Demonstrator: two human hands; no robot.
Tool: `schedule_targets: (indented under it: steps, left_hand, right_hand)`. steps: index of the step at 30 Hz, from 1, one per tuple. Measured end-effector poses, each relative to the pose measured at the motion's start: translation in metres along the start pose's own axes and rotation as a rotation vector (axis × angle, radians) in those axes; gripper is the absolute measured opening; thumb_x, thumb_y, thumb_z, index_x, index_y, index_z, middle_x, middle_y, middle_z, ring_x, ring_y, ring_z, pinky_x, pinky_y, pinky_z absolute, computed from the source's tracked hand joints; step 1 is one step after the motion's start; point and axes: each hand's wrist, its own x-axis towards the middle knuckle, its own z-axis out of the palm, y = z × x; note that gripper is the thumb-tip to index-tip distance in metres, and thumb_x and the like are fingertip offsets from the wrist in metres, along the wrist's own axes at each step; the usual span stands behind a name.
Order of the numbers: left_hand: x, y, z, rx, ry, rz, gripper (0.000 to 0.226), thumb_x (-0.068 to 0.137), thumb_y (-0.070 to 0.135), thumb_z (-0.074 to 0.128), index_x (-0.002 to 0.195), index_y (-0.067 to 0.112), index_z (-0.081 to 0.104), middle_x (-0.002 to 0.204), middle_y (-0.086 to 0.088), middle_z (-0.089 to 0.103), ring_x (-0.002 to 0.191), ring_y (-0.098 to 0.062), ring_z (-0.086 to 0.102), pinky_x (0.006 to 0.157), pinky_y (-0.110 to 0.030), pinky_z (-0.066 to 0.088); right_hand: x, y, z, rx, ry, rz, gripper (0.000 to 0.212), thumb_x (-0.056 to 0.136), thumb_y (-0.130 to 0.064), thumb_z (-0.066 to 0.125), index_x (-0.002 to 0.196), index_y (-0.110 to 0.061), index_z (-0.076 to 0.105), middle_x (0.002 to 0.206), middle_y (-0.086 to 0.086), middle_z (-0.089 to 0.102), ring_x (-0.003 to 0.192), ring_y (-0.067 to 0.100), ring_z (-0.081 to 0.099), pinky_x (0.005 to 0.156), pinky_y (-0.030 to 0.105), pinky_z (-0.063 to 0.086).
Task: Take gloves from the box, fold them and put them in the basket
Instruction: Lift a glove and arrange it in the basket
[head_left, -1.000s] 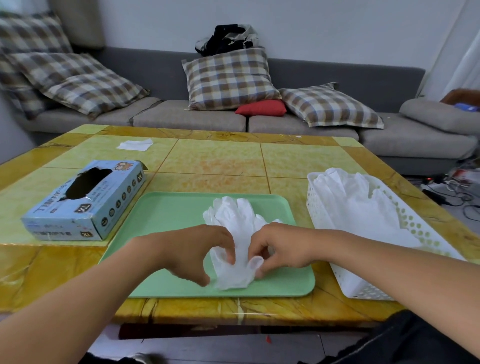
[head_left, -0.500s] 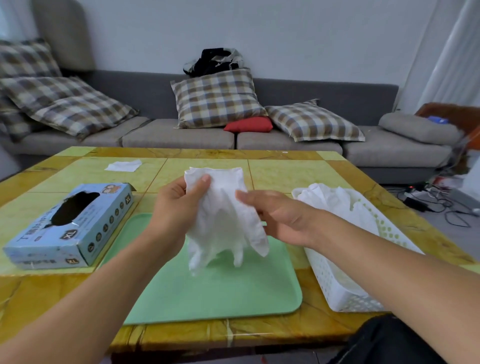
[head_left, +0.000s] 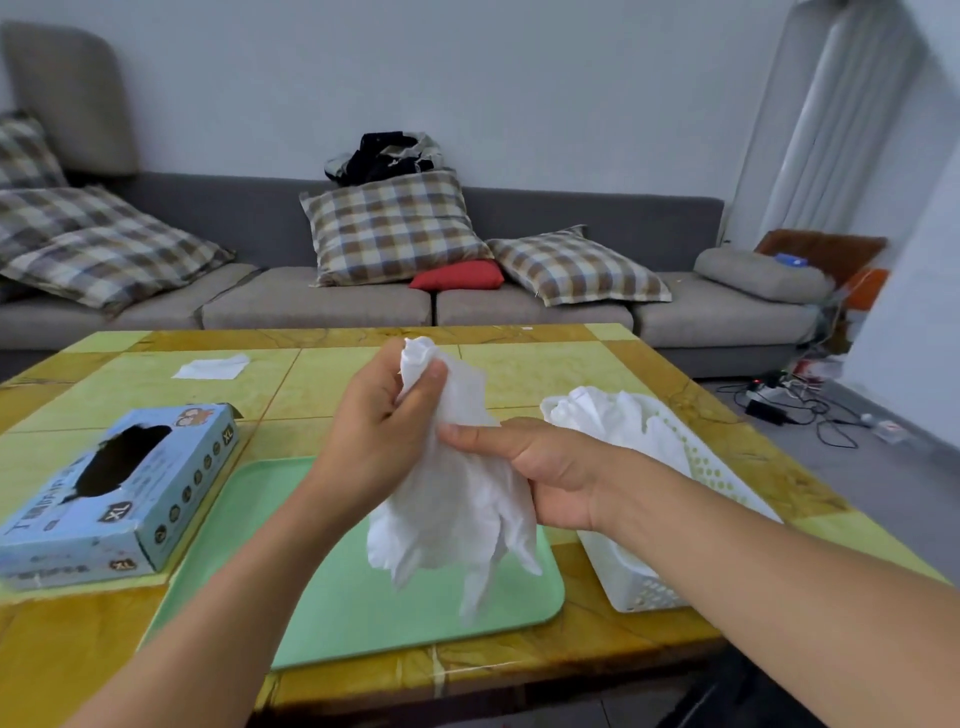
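Our left hand (head_left: 379, 431) pinches the glove (head_left: 457, 499) at its top. Our right hand (head_left: 540, 478) grips its middle, above the tray (head_left: 363, 613).

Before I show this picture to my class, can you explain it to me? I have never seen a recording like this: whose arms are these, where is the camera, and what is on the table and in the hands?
There is no machine here. The arms belong to a person wearing a wide-angle camera on the head, so you look forward and down as they do.

The left hand pinches the top of a white glove, and the right hand grips it lower down. The glove hangs in the air above a green tray.

All this sits on a yellow tiled table. On the left lies a blue glove box marked XL, its opening torn. On the right stands a white basket already holding white gloves. A white scrap lies further back. Behind is a grey sofa with checked cushions.
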Motion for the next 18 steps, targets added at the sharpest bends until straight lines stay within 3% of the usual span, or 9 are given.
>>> schedule_targets:
  steps: [2, 5, 10, 13, 18]
  left_hand:
    - [0.003, 0.005, 0.013, -0.025, -0.019, 0.007, 0.022, 0.103, 0.026, 0.056, 0.091, 0.011, 0.066, 0.088, -0.008, 0.071, 0.075, -0.014, 0.066, 0.067, -0.035, 0.054]
    - [0.015, 0.007, 0.036, -0.083, 0.002, -0.07, 0.024, 0.099, 0.031, 0.061, 0.094, 0.01, 0.071, 0.092, -0.011, 0.074, 0.08, -0.016, 0.068, 0.071, -0.043, 0.057]
    - [0.045, 0.025, 0.075, -0.246, -0.051, -0.196, 0.018, 0.099, 0.027, 0.063, 0.092, 0.016, 0.076, 0.087, -0.005, 0.077, 0.075, -0.015, 0.071, 0.067, -0.032, 0.059]
    - [0.06, 0.035, 0.1, -0.319, -0.101, -0.226, 0.019, 0.1, 0.029, 0.062, 0.098, 0.017, 0.075, 0.095, -0.006, 0.078, 0.085, -0.02, 0.075, 0.078, -0.037, 0.061]
    - [0.066, 0.042, 0.127, -0.392, -0.376, -0.344, 0.027, 0.094, 0.025, 0.069, 0.117, 0.012, 0.071, 0.108, -0.006, 0.077, 0.098, -0.022, 0.074, 0.085, -0.035, 0.061]
  right_hand:
    - [-0.006, -0.003, -0.008, 0.024, 0.074, -0.06, 0.043, 0.091, -0.02, 0.072, 0.129, -0.002, 0.066, 0.123, 0.015, 0.071, 0.106, 0.026, 0.07, 0.088, 0.033, 0.059]
    - [-0.017, -0.011, -0.031, 0.012, 0.123, -0.14, 0.035, 0.091, -0.016, 0.072, 0.124, -0.004, 0.069, 0.117, 0.012, 0.074, 0.104, 0.024, 0.072, 0.089, 0.033, 0.059]
    - [-0.037, -0.037, -0.082, -0.054, 0.239, -0.249, 0.049, 0.083, -0.026, 0.076, 0.126, -0.004, 0.068, 0.125, 0.013, 0.07, 0.12, 0.031, 0.065, 0.109, 0.046, 0.048]
    - [-0.053, -0.056, -0.109, -0.073, 0.296, -0.305, 0.039, 0.088, -0.022, 0.072, 0.123, -0.004, 0.069, 0.121, 0.014, 0.072, 0.108, 0.028, 0.07, 0.098, 0.04, 0.056]
    - [-0.075, -0.065, -0.139, -0.057, 0.359, -0.328, 0.03, 0.097, -0.015, 0.065, 0.125, -0.004, 0.068, 0.118, 0.016, 0.073, 0.108, 0.03, 0.071, 0.09, 0.039, 0.06]
